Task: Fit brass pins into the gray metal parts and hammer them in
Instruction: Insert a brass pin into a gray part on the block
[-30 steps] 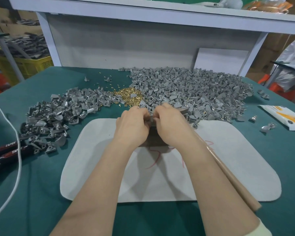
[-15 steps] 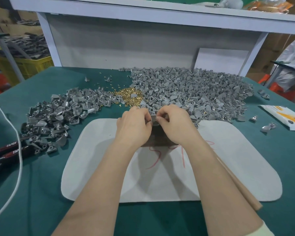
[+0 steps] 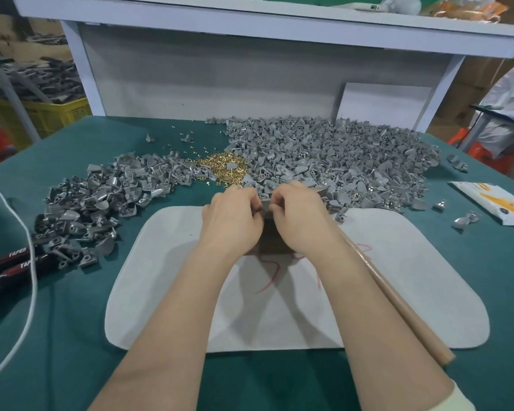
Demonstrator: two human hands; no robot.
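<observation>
At the centre of a green-covered workbench, left hand [image 3: 232,221] and right hand [image 3: 301,218] meet fingertip to fingertip, both pinching one gray metal part [image 3: 266,204] above a brown block [image 3: 272,241] on a white felt mat [image 3: 398,277]; whether a pin sits between the fingers cannot be told. A tiny pin could slip from the pinch and vanish among loose stock, or seat crooked and bend under the hammer. The brass pins [image 3: 223,170] lie heaped at 12 o'clock, crowded by the large heap of parts [image 3: 339,161] at 1 o'clock and a smaller heap [image 3: 101,200] at 10. A wooden handle [image 3: 404,307], likely the hammer's, runs under the right forearm toward 5 o'clock, awkward to grab. Pliers [image 3: 15,253] and a white cable [image 3: 35,280] lie at 9, a printed packet [image 3: 493,203] at 3
</observation>
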